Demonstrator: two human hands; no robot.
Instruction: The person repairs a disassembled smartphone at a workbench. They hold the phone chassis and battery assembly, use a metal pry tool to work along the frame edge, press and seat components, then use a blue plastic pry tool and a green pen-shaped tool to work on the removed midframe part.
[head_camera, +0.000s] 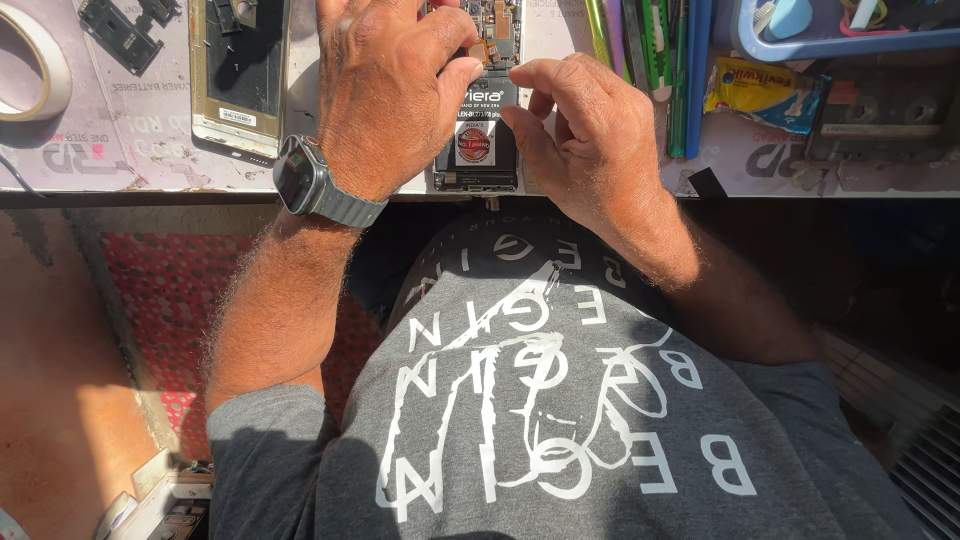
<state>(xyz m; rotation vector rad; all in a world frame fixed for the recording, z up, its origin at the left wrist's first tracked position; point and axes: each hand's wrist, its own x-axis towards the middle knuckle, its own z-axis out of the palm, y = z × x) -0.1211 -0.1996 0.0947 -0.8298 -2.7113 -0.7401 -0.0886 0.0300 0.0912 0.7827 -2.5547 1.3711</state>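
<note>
A roll of pale tape (28, 62) sat at the bench's left edge, a gold phone frame (240, 75) beside it, green and blue pens (660, 60) right of centre, a yellow packet (760, 92), a black cassette (880, 115), a blue tray (830, 42).
</note>
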